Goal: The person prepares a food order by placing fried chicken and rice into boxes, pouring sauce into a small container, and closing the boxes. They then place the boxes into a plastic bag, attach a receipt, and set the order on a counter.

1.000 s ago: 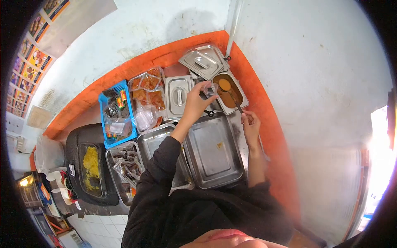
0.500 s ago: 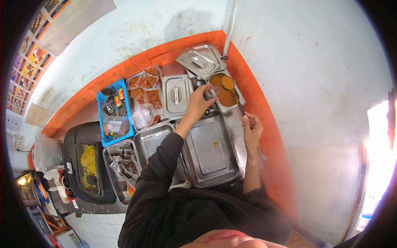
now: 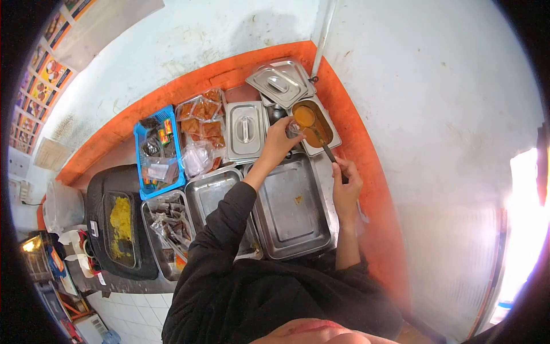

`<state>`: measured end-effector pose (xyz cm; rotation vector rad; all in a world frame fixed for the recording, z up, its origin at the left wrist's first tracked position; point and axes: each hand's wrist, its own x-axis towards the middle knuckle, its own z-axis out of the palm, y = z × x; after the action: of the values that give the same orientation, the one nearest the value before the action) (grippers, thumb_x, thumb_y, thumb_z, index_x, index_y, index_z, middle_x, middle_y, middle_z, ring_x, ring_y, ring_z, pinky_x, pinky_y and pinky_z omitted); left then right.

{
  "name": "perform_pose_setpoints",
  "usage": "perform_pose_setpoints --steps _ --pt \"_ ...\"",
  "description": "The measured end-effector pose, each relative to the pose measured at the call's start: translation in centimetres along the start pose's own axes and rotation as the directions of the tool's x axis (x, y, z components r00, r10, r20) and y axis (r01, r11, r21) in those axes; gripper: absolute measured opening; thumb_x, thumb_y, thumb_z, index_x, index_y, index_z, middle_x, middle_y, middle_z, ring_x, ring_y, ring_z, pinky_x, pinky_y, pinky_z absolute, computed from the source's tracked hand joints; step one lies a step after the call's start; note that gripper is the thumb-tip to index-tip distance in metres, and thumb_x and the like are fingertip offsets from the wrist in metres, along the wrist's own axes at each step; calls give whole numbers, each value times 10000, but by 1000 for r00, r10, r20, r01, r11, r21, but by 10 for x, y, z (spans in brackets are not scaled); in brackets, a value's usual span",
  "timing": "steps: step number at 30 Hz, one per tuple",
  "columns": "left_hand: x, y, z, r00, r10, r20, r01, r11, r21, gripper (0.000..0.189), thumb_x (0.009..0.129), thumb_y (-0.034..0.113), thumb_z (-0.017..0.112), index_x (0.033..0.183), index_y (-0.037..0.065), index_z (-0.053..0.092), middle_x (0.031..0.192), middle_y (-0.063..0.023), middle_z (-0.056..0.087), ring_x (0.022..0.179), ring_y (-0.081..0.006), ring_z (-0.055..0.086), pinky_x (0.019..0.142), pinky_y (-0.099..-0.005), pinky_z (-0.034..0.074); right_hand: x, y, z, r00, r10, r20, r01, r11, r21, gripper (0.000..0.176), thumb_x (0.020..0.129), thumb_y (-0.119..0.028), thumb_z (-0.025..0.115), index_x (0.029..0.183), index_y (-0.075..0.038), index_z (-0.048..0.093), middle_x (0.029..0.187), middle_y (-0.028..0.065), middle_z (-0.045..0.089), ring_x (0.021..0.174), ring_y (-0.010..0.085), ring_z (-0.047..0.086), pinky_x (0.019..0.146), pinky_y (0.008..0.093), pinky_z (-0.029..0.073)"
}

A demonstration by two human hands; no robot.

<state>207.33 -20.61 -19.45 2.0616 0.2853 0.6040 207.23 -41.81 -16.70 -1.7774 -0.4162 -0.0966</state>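
My left hand (image 3: 281, 141) holds a small clear plastic bag (image 3: 294, 128) at the left edge of a steel container (image 3: 334, 133) of orange-brown sauce (image 3: 314, 138). In my right hand (image 3: 347, 182) is the dark handle of a ladle (image 3: 305, 117). The ladle's bowl, full of sauce, is over the container, close beside the bag. A steel lid (image 3: 277, 84) lies tilted on other steelware behind the container.
Below my hands is a large steel tray (image 3: 292, 206) with a small scrap in it. To the left are a lidded container (image 3: 245, 131), bagged orange food (image 3: 201, 117), a blue basket (image 3: 141, 166) and a tub of yellow food (image 3: 121, 226). A wall stands at the right.
The ladle's bowl has moved left, from the container's middle to beside the bag. My right hand has turned and shifted slightly. My left hand has barely moved.
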Motion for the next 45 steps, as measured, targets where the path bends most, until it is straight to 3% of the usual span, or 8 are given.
perform_pose_setpoints --steps 13,21,28,30,33,40,42,45 --pt "0 -1 1 1000 -30 -7 30 999 -19 492 737 226 782 1106 -48 608 1012 -182 655 917 -274 627 823 -337 480 0 6 2 975 -222 -21 206 933 -294 140 908 -56 595 1020 14 642 838 112 647 683 133 586 632 257 470" --pt "-1 -2 2 1000 -25 -16 24 997 -72 454 742 220 777 1088 -31 623 947 -162 666 863 -249 630 802 -333 482 5 23 -3 783 -605 148 557 573 -601 220 852 -2 603 1056 -48 669 793 91 600 654 232 550 586 345 449" --pt "-2 2 0 1000 -20 -13 19 998 -57 441 746 208 774 1098 -13 626 980 -148 676 882 -243 641 810 -330 487 9 24 0 750 -641 163 586 530 -613 177 876 -25 600 1039 -36 666 766 64 590 645 176 542 578 303 442" --pt "-3 -3 2 1000 -16 -13 15 997 -72 434 747 198 772 1101 -6 628 988 -144 677 889 -241 643 809 -329 487 4 21 6 976 -217 -28 208 960 -189 185 882 -39 597 1063 -27 630 722 77 590 612 151 533 572 278 425" --pt "-3 -4 3 1000 -12 -16 10 996 -92 425 749 182 770 1110 7 629 997 -137 679 895 -232 644 806 -326 489 14 9 6 1000 16 11 -17 998 65 112 914 -94 585 975 -10 627 661 67 574 592 118 533 580 244 417" --pt "-6 1 -2 998 -12 -66 2 988 -157 430 748 142 773 1129 16 621 1015 -104 675 896 -180 634 804 -298 489 40 30 15 993 115 34 -112 990 -87 94 879 -84 610 969 -59 619 751 69 600 717 156 575 663 259 434" --pt "-6 11 -7 996 11 -87 -26 984 -174 438 751 129 771 1145 19 613 1030 -94 673 905 -170 630 812 -292 488 45 28 24 917 -389 87 344 664 -664 151 823 -60 640 970 -90 627 911 88 606 919 225 566 801 334 429" --pt "-9 38 -16 992 42 -117 -64 979 -194 456 757 111 766 1173 28 598 1059 -77 667 927 -155 622 831 -283 484 45 -9 44 906 -409 110 417 814 -405 226 748 -24 685 959 -92 641 1024 101 580 1065 277 502 918 397 374"
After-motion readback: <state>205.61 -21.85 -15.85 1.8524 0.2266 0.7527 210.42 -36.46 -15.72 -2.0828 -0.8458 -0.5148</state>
